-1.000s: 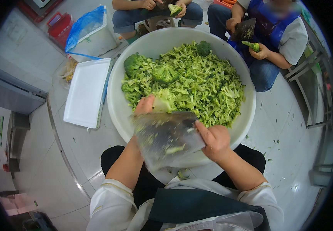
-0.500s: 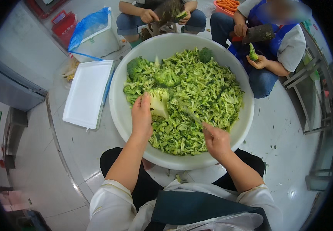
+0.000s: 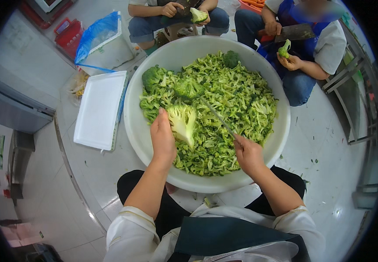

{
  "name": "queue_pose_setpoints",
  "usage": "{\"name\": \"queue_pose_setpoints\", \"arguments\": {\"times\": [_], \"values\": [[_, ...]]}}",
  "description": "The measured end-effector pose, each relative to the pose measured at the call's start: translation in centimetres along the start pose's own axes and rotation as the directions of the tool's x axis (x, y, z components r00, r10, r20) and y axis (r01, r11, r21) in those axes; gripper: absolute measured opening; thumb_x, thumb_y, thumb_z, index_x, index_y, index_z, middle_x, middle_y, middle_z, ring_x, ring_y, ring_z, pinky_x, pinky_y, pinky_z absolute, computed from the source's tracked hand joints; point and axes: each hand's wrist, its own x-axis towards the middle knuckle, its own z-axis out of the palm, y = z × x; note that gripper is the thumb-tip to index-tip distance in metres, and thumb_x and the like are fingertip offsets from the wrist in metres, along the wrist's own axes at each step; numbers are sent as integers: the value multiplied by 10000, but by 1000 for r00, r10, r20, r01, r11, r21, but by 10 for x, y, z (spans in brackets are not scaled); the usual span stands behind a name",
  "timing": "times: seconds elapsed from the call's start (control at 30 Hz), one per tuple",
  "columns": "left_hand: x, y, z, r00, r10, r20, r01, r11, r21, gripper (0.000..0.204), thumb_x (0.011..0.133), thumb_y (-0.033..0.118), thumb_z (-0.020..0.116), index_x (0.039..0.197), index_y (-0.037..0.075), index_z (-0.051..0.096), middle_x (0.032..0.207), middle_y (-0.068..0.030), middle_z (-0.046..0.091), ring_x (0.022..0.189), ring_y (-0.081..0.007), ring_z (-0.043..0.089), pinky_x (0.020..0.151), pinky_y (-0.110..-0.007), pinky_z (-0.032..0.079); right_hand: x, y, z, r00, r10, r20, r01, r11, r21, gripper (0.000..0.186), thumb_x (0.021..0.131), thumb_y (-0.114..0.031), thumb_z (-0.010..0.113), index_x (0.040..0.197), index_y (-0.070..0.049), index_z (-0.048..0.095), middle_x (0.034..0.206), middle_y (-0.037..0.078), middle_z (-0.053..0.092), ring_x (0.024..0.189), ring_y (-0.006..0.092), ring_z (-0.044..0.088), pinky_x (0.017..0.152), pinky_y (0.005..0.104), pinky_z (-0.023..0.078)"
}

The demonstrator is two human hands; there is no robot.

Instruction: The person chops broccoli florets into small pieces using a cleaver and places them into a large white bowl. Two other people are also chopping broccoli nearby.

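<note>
My left hand [image 3: 162, 136] is closed on a broccoli head [image 3: 183, 123], its pale cut face turned up and to the right. In my right hand [image 3: 249, 153] is a knife [image 3: 219, 118], its thin blade slanting up and left, apart from the broccoli. Both hands are over a big white round tub [image 3: 134, 126] with a deep layer of cut broccoli pieces [image 3: 232, 105]. Larger uncut broccoli heads [image 3: 189, 88] lie on the pile at its left side.
Across the tub, one person holds a broccoli piece [image 3: 198, 15]; another at right holds a cleaver [image 3: 296, 32] and a broccoli piece [image 3: 284, 49]. Left of the tub are a white foam lid [image 3: 99, 111] and a foam box [image 3: 106, 56] with a blue bag. Metal racking stands at right.
The broccoli in my left hand has turned, showing more of its cut face. My knife has swung into clearer view. The person across the tub has turned their broccoli to its pale side.
</note>
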Motion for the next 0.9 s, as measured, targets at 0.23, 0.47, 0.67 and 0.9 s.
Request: {"name": "queue_pose_setpoints", "arguments": {"times": [0.23,0.47,0.67,0.9], "values": [[5,-34,-5,997,33,-76,-35,999,-29,383,1010,431,461,996,72,595,880,-35,606,774,-131,541,698,-289,453,20,-78,-43,880,-437,-188,442,897,-18,525,623,15,678,1142,-70,675,647,98,552,572,291,557,557,388,459],[1,-8,7,989,147,18,-146,989,-20,358,1024,396,460,1024,54,564,939,-24,591,802,-117,553,732,-270,462,1,-15,-21,1000,-3,-8,3,1000,19,414,730,-20,677,1140,-69,648,657,143,588,579,331,594,540,433,474],[10,-28,6,991,-8,-137,3,999,-37,345,1023,383,463,1010,63,590,869,-9,608,682,-120,533,663,-296,465,19,-76,-46,861,-475,-182,487,873,29,570,629,-33,730,1193,-22,644,627,56,520,522,234,517,491,361,405],[2,-8,11,988,-149,-30,138,962,-237,382,1033,369,437,1103,23,582,1031,-71,631,909,-154,605,794,-333,493,3,-8,-8,1000,-8,-25,7,999,-53,477,682,32,629,1147,-71,659,729,151,618,634,343,605,575,426,490]]}}
